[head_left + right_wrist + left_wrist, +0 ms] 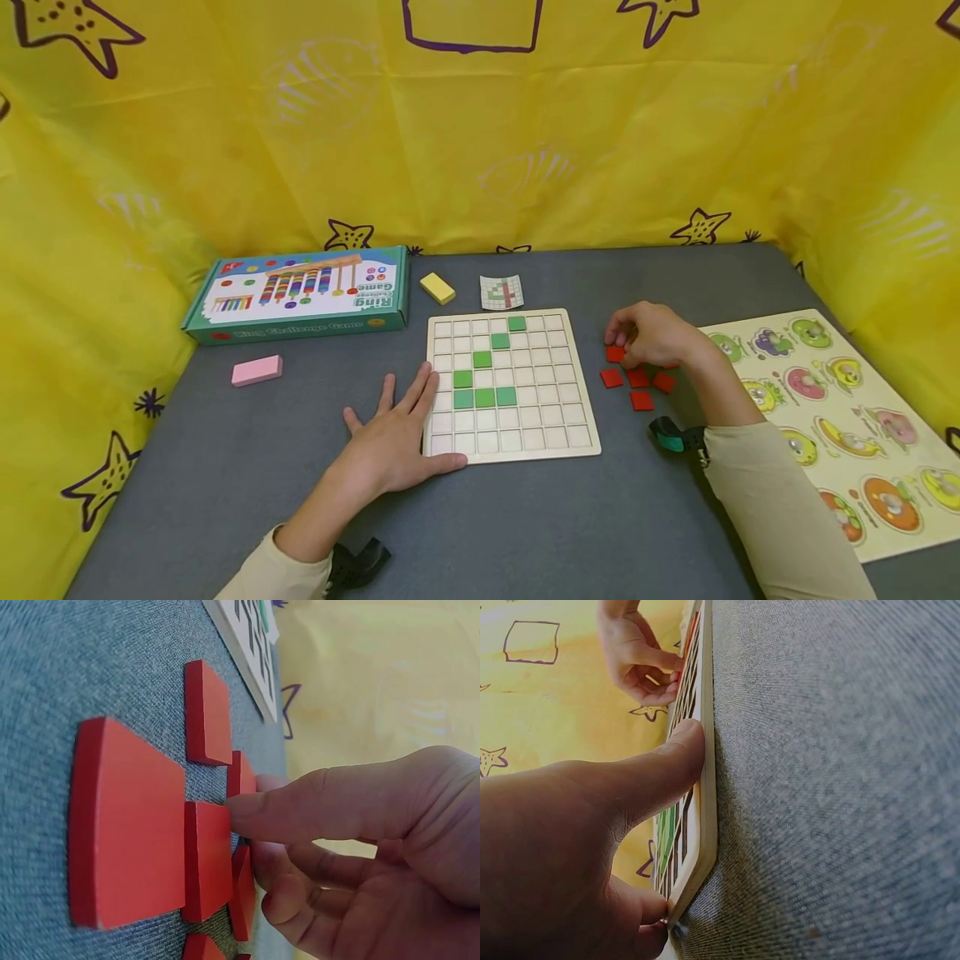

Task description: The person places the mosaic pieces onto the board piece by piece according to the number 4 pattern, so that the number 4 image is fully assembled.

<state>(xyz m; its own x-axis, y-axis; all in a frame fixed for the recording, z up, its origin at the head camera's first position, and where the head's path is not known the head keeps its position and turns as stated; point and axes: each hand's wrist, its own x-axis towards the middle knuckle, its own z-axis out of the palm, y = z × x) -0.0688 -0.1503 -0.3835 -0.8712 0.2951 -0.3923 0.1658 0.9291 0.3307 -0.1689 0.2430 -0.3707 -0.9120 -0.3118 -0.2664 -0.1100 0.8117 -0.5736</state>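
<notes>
A pale wooden grid board (536, 417) lies flat on the table, with several green tiles (485, 397) in its cells. My left hand (397, 442) rests spread at the board's lower left corner; its thumb (679, 761) lies along the near edge and its fingers along the left side. Right of the board, my right hand (652, 333) reaches down among several loose red tiles (641, 401). Its thumb (300, 806) and fingers pinch a red tile (240, 774), partly hidden behind the thumb. Other red tiles (127, 825) lie close by.
A small pattern card (501, 292) and a yellow block (437, 288) lie behind the board. At the left are a ring game box (300, 296) and a pink block (257, 371). A fruit puzzle board (817, 417) lies partly under the right forearm. Yellow cloth surrounds the table.
</notes>
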